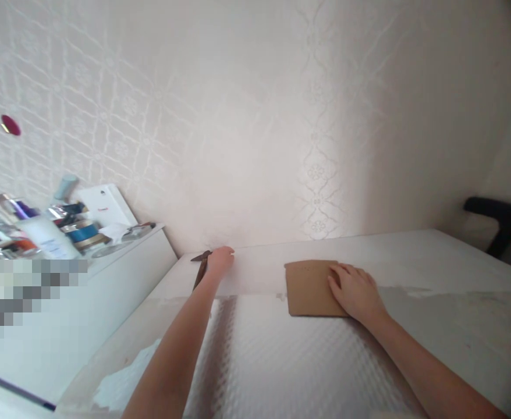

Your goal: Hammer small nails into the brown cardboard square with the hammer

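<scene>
My left hand (220, 259) reaches to the far edge of the white table (412, 256) by the wall, its fingers curled round the top of a thin brown tool (201, 270) that looks like scissors or pliers. The tool's dark tip pokes out to the left of the hand. My right hand (355, 289) lies flat, fingers spread, on the right part of a brown cardboard piece (308, 288) that rests on the table. A shiny textured sheet (281, 355) covers the near part of the table under my arms.
A white shelf unit (120, 262) at the left carries several bottles, tubes and jars (41, 230). A patterned wall (238, 116) stands right behind the table. A dark chair arm (500, 215) shows at the right.
</scene>
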A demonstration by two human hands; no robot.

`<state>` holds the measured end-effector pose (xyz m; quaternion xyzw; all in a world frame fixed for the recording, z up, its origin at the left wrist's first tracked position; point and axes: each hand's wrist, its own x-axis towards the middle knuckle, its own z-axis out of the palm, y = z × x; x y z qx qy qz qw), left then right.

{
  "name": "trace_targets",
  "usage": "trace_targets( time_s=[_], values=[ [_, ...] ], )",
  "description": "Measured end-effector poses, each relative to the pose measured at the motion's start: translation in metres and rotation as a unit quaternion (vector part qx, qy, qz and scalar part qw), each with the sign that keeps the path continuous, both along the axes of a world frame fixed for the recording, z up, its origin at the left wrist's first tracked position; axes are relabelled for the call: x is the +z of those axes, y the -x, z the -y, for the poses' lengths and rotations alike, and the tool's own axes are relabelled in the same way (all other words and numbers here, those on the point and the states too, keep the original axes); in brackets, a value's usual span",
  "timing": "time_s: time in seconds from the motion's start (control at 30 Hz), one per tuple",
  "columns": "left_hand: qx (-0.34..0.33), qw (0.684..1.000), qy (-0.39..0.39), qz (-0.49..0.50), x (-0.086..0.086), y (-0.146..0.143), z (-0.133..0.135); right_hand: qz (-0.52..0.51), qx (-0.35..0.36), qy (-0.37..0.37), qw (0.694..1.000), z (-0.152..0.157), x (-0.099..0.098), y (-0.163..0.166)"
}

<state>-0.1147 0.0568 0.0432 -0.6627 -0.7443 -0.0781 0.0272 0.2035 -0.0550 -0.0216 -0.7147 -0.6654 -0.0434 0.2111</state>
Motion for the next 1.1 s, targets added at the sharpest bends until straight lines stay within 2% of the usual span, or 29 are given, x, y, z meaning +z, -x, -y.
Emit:
trace_targets(
  time_s=[0.27, 0.5, 0.67, 0.77, 0.87, 0.97, 1.1],
  values=[
    [0.047, 0.998, 0.028, 0.009, -0.004, 0.008, -0.017, -0.002, -0.005, 0.006, 1.000, 0.002, 0.003, 0.001],
    [0.014, 1.000, -0.003, 0.009, -0.006, 0.002, -0.021, 0.000, -0.008, 0.010, 1.000, 0.003, 0.005, 0.002],
    [-0.089, 0.995, -0.018, 0.028, -0.006, -0.040, -0.016, -0.005, -0.009, 0.013, 1.000, 0.003, 0.006, 0.003],
    [-0.162, 0.985, -0.004, 0.053, -0.007, -0.076, -0.003, -0.005, -0.010, 0.015, 1.000, 0.002, 0.007, 0.003],
    [-0.244, 0.962, 0.011, 0.122, -0.007, -0.109, 0.016, -0.005, -0.010, 0.017, 1.000, 0.003, 0.008, 0.003],
    [-0.264, 0.953, 0.031, 0.147, -0.007, -0.130, 0.034, -0.004, -0.008, 0.017, 1.000, 0.003, 0.009, 0.003],
    [-0.276, 0.946, 0.053, 0.161, -0.012, -0.139, 0.048, -0.005, -0.007, 0.019, 1.000, 0.002, 0.010, 0.003]
  ],
)
